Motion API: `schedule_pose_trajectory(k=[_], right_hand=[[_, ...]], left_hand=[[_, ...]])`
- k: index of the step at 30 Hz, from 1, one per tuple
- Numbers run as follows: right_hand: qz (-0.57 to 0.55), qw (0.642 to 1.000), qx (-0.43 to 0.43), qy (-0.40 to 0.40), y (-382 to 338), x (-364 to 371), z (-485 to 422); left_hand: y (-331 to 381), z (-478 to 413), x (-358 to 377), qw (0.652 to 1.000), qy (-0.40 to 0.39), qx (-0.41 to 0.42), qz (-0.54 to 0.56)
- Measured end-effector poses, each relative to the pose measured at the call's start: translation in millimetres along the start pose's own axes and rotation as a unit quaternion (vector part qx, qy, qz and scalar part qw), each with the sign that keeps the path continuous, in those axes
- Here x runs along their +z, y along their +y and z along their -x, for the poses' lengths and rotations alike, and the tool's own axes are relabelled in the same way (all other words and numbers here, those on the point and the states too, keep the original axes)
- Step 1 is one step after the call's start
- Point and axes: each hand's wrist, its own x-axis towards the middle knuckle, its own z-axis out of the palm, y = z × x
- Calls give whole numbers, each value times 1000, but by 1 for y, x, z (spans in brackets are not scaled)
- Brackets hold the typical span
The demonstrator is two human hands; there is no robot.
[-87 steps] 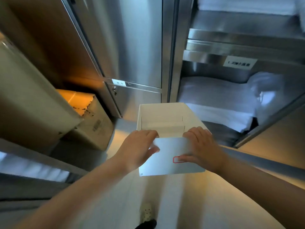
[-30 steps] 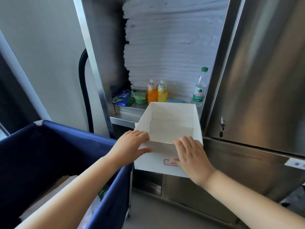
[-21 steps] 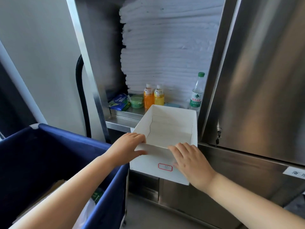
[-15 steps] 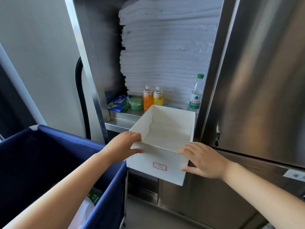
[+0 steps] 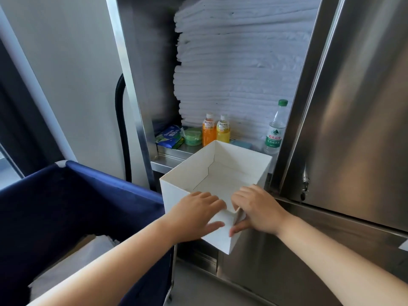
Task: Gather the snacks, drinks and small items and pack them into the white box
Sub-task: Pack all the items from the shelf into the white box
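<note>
Box: we hold the open-topped white cardboard box [image 5: 241, 161] in the air just in front of the steel shelf [image 5: 174, 154], one corner turned toward us, beside the navy fabric cart [image 5: 77, 195].
Left hand: our left hand [image 5: 194, 214] has its grip clamped on the near wall, fingers over the rim, thumb outside.
Right hand: our right hand [image 5: 257, 207] pinches the adjoining wall the same way, close to the left.
Shelf: an orange juice bottle [image 5: 209, 131], a yellow juice bottle [image 5: 223, 130], a green-capped clear water bottle [image 5: 274, 131], a round green tub [image 5: 192, 136] and a blue-green snack packet [image 5: 169, 138] sit before a stack of folded white linen [image 5: 238, 62].
</note>
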Motion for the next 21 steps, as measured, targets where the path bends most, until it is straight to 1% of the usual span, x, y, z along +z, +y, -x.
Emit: schedule_pose_trajectory(k=[4, 7, 12, 16, 18, 21], right_hand=[[-7, 999, 4, 35, -10, 10, -11], [-19, 999, 10, 48, -16, 15, -15], [-41, 998, 28, 39, -15, 14, -22], [-53, 994, 95, 3, 20, 6, -19], [-38, 994, 103, -27, 37, 4, -14], [-24, 994, 98, -47, 45, 6, -15]], left_hand=[[12, 4, 2, 996, 35, -74, 26], [17, 8, 3, 994, 56, -96, 22], [16, 12, -1, 991, 112, -71, 6], [5, 24, -4, 993, 106, -49, -22], [3, 30, -3, 992, 109, -34, -52], [1, 38, -3, 991, 110, -29, -72]])
